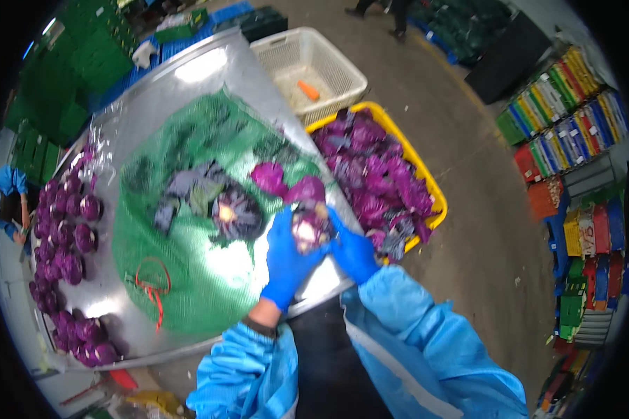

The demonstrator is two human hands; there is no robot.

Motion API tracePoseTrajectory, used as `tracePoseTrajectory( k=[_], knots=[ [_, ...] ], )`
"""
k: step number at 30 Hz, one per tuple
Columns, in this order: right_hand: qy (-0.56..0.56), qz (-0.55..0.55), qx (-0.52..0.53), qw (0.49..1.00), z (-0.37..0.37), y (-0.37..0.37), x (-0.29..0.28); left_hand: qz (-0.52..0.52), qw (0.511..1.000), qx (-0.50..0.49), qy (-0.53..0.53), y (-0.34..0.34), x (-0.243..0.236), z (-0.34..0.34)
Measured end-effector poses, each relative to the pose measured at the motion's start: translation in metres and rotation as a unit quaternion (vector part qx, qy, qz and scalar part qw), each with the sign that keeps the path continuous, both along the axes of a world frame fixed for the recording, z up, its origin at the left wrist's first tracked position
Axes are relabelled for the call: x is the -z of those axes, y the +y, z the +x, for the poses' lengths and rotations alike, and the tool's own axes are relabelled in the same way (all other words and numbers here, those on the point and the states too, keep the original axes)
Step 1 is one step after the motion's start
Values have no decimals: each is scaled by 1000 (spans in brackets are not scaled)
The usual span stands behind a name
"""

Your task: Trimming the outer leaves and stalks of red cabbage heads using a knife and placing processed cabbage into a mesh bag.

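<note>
Between my two blue-gloved hands is a red cabbage (309,230), its pale cut stem end facing up. My left hand (285,262) wraps its left and lower side. From the right, my right hand (352,250) closes against it, fingers partly hidden. Loose purple cabbage leaves (269,179) lie just beyond. Left of my hands, a dark untrimmed red cabbage (237,214) rests among dull outer leaves (201,187) on a green mesh bag (140,241). The bag is spread over a metal table (220,59), with a red tie (158,300) on it.
Many red cabbages (66,223) line the table's left side. At its right edge stands a yellow crate (437,199) heaped with purple leaves. Behind it is a white basket (342,66) with a carrot (308,90). Coloured crates (587,230) are stacked far right; a person (10,192) is far left.
</note>
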State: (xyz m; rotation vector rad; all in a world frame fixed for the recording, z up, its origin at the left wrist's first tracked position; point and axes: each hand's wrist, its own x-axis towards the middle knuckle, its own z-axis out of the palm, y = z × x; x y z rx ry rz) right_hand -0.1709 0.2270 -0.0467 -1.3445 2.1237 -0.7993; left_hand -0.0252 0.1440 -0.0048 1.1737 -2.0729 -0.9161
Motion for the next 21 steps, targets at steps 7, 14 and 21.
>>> tracePoseTrajectory(
  k=[7,14,21],
  knots=[
    [-211,12,164,964,-70,-27,92,127,976,16,174,13,36,50],
    [-93,68,152,982,-124,-61,65,117,976,143,114,-2,27,60],
    [-185,-50,-146,971,8,-34,-37,109,987,79,89,-2,20,53]
  ],
)
